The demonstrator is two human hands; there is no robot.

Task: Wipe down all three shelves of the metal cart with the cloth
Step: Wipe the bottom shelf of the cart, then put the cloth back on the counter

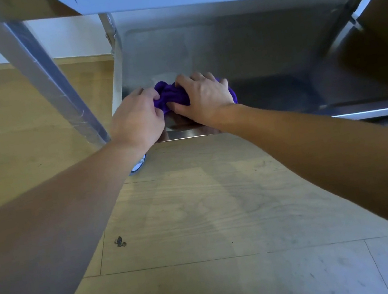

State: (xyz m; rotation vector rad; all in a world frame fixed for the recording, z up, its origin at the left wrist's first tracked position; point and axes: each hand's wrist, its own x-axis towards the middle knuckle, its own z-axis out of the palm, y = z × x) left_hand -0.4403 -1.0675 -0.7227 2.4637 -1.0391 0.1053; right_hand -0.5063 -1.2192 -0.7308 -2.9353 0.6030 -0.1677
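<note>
Both hands (138,115) (205,96) bunching purple cloth (171,95), shelf (263,63) half-hidden

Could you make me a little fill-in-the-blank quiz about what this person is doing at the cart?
1. The cloth is ___ in colour.
2. It lies on a shelf made of ___.
3. The left hand and the right hand make ___ hands holding it.
Missing words: purple; metal; two.

Bunched purple cloth (171,96) on bottom shelf (263,63) of steel cart, near its front-left corner, shelf shiny
</note>
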